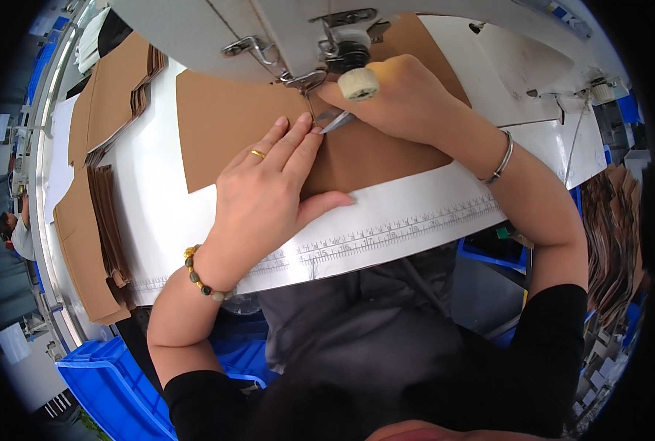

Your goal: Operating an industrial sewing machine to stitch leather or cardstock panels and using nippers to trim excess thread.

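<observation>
A brown fabric piece (232, 110) lies under the head of a white sewing machine (188, 29). My left hand (265, 176) rests flat on it, fingers stretched out and thumb apart, with the fingertips close to the needle (310, 106). My right hand (397, 99) is closed around a pair of small scissors (336, 122). Their metal blades point down and left, close to my left fingertips and beside the needle. The scissors' handles are hidden inside my right hand, and the machine head covers part of the fabric's far side.
Stacks of brown cut fabric (85, 228) lie along the left of the white table (155, 242). A printed ruler scale (386, 239) runs along its front edge. More brown pieces (610, 235) hang at the right. A blue bin (114, 382) stands at lower left; another person (20, 231) is far left.
</observation>
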The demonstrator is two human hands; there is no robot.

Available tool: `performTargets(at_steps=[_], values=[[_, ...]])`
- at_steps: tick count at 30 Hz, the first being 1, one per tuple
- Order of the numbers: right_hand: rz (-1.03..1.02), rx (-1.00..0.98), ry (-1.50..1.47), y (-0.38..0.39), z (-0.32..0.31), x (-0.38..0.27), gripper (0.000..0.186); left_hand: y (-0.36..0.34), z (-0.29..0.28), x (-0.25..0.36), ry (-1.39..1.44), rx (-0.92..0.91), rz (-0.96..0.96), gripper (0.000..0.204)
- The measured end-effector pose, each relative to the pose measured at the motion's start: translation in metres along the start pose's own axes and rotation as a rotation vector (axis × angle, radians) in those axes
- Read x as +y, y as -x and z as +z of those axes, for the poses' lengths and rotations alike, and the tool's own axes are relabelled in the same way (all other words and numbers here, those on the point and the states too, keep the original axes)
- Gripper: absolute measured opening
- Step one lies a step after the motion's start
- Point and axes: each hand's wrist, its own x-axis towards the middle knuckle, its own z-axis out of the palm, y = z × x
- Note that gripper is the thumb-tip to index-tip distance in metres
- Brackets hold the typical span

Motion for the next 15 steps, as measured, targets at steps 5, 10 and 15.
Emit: performTargets(at_steps=[5, 10, 15], values=[[-0.080, 0.065, 0.101, -0.006, -0.001, 0.001, 0.008, -0.001, -0.001, 0.000, -0.008, -0.005, 0.003, 0.078], [-0.034, 0.065, 0.080, -0.002, -0.006, 0.004, 0.006, -0.001, -0.001, 0.001, 0.010, -0.023, -0.027, 0.079], [-0.004, 0.020, 0.065, 0.003, -0.016, 0.010, 0.005, 0.000, -0.001, 0.001, 0.021, -0.011, -0.014, 0.078]])
